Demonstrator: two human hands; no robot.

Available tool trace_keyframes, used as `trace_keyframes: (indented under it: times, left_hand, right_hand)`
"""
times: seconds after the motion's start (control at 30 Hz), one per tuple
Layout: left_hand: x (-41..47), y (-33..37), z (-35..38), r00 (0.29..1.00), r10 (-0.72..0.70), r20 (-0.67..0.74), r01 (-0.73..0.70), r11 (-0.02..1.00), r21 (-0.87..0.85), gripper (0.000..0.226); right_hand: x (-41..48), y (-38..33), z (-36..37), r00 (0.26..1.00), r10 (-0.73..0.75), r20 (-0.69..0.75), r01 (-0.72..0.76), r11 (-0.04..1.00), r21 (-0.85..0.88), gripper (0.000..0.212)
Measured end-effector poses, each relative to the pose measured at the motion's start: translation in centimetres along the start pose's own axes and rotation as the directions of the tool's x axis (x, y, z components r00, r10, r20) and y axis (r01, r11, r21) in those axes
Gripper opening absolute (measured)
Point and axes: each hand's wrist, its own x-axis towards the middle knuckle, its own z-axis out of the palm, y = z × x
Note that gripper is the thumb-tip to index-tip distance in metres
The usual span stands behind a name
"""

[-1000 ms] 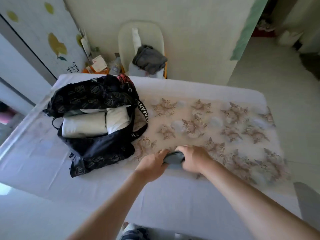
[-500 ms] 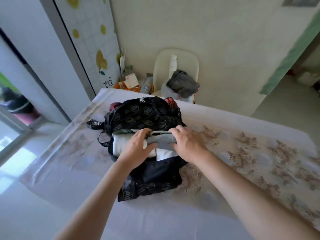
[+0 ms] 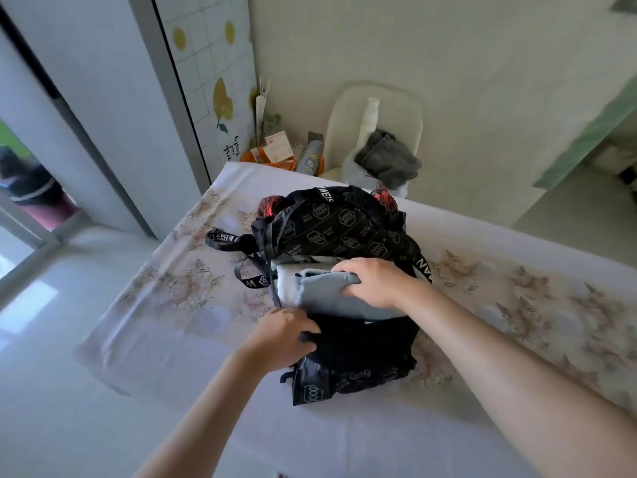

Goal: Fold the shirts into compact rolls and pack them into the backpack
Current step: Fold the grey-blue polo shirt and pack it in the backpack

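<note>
My right hand point(image 3: 375, 282) clamps the grey shirt roll point(image 3: 324, 297) into the backpack point(image 3: 344, 229) beside a packed white roll point(image 3: 285, 284), my left hand point(image 3: 281, 336) gripping its front edge; nearly done, I judge.

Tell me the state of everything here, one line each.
backpack: open, on the table.
grey roll: at the backpack's mouth, partly in.
white roll: inside the backpack.
left hand: grips the backpack's front flap.
right hand: holds the grey roll.
grey cloth: crumpled on the chair.
</note>
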Motion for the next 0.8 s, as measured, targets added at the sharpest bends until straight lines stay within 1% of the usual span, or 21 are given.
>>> trace_keyframes:
  times: [0.03, 0.07, 0.13, 0.2, 0.23, 0.27, 0.33, 0.37, 0.43, 0.5, 0.53, 0.57, 0.6, 0.63, 0.67, 0.73, 0.8]
  left_hand:
    - [-0.3, -0.1, 0.2, 1.000, 0.004, -0.024, -0.004, 1.000, -0.013, 0.026]
    - [-0.6, -0.2, 0.3, 0.999, 0.000, -0.047, -0.002, 0.999, -0.032, 0.023]
    - [-1.2, -0.3, 0.5, 0.995, -0.003, -0.098, -0.004, 0.997, -0.071, 0.020]
    - [-1.5, -0.4, 0.6, 0.991, 0.003, -0.134, -0.016, 0.995, -0.099, 0.019]
    - [-1.5, -0.4, 0.6, 0.990, 0.012, -0.141, -0.027, 0.994, -0.103, 0.018]
    - [-1.5, -0.5, 0.6, 0.989, 0.028, -0.144, -0.042, 0.995, -0.096, 0.017]
    - [-1.4, -0.5, 0.5, 0.986, 0.062, -0.153, -0.071, 0.996, -0.055, 0.016]
    - [-1.3, -0.5, 0.6, 0.983, 0.079, -0.167, -0.085, 0.996, -0.026, 0.015]
    - [-1.1, -0.4, 1.1, 0.964, 0.112, -0.240, -0.110, 0.994, 0.024, 0.012]
    - [-0.7, -0.1, 1.6, 0.928, 0.099, -0.360, -0.101, 0.995, 0.013, 0.009]
    - [-0.3, -0.1, 1.8, 0.908, 0.080, -0.411, -0.080, 0.997, 0.018, 0.009]
    - [0.3, -0.1, 1.9, 0.901, 0.048, -0.432, -0.035, 0.999, 0.037, 0.016]
    - [1.1, -0.2, 1.9, 0.915, 0.009, -0.403, 0.018, 0.998, 0.063, 0.027]
    - [1.8, -0.4, 1.6, 0.941, -0.037, -0.336, 0.069, 0.994, 0.084, 0.037]
    - [2.7, -0.6, 1.4, 0.965, -0.085, -0.249, 0.109, 0.990, 0.084, 0.041]
    - [3.9, -0.6, 0.9, 0.984, -0.151, -0.096, 0.156, 0.987, 0.042, 0.037]
    - [4.6, -0.7, 0.7, 0.982, -0.184, -0.033, 0.184, 0.983, 0.006, 0.029]
  right_hand:
    - [0.3, -1.0, 0.1, 0.998, -0.014, 0.065, 0.012, 1.000, 0.028, 0.036]
    - [0.7, -1.9, 0.7, 0.994, -0.021, 0.104, 0.020, 1.000, 0.014, 0.037]
    - [1.4, -2.9, 2.6, 0.997, -0.004, 0.082, 0.009, 0.999, -0.049, 0.041]
    - [1.7, -2.6, 4.2, 0.997, 0.054, 0.057, -0.048, 0.994, -0.099, 0.046]
    - [1.8, -2.3, 4.6, 0.992, 0.081, 0.094, -0.071, 0.992, -0.108, 0.047]
    - [1.9, -2.2, 4.9, 0.980, 0.097, 0.172, -0.083, 0.993, -0.087, 0.044]
    - [2.4, -2.7, 5.0, 0.936, 0.098, 0.339, -0.093, 0.995, -0.033, 0.031]
    - [2.6, -3.0, 4.8, 0.921, 0.095, 0.378, -0.096, 0.995, -0.016, 0.026]
    - [3.1, -2.9, 4.8, 0.935, 0.095, 0.341, -0.114, 0.993, 0.037, 0.019]
    - [3.1, -2.2, 5.1, 0.968, 0.106, 0.227, -0.123, 0.991, 0.060, 0.008]
    - [2.8, -1.7, 5.3, 0.980, 0.108, 0.167, -0.121, 0.990, 0.072, 0.008]
    - [2.4, -1.1, 5.4, 0.989, 0.101, 0.107, -0.110, 0.991, 0.079, 0.014]
    - [1.8, -0.5, 5.6, 0.994, 0.097, 0.053, -0.101, 0.993, 0.068, 0.022]
    - [1.2, 0.2, 5.8, 0.996, 0.084, 0.009, -0.084, 0.996, 0.042, 0.029]
    - [0.7, 1.0, 6.0, 0.997, 0.073, -0.018, -0.072, 0.997, 0.011, 0.033]
    - [0.1, 2.3, 6.3, 0.997, 0.075, -0.026, -0.075, 0.997, -0.012, 0.035]
    - [0.4, 2.9, 6.2, 0.994, 0.102, 0.044, -0.104, 0.994, 0.030, 0.028]
